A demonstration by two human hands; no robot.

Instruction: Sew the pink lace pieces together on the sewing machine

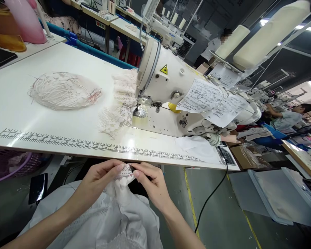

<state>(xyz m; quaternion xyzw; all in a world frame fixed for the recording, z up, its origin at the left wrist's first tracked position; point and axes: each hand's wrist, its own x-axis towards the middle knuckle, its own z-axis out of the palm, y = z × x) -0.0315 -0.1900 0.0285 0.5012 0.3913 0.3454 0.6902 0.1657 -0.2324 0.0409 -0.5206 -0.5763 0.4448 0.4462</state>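
Nearer you than the sewing machine [158, 83], just off the front edge of the counter [75, 122], your left hand [101, 178] has its thumb and fingers pinched together on the lace edge [124, 173] of a white garment [125, 204]. Your right hand [152, 181] meets it there, its fingers nearly together, seemingly on a small dark thing [132, 168] too hidden to name; whether they also grip the cloth cannot be told. Such close pinches probably keep that short stretch flat and visible to you. The garment's bulk drapes below, farther from the machine, apparently over your lap, which likely spares your fingers its weight.

Beyond your hands, a lace piece [116, 119] lies just left of the machine's needle end, presumably for easy reach. Well left of the machine sits a lace bundle [64, 91], perhaps kept separate to avoid tangling. Handwritten notes [199, 97] hang on the machine's arm, likely for reading while seated; thread cones [271, 34] stand above and behind it, probably so thread feeds freely.
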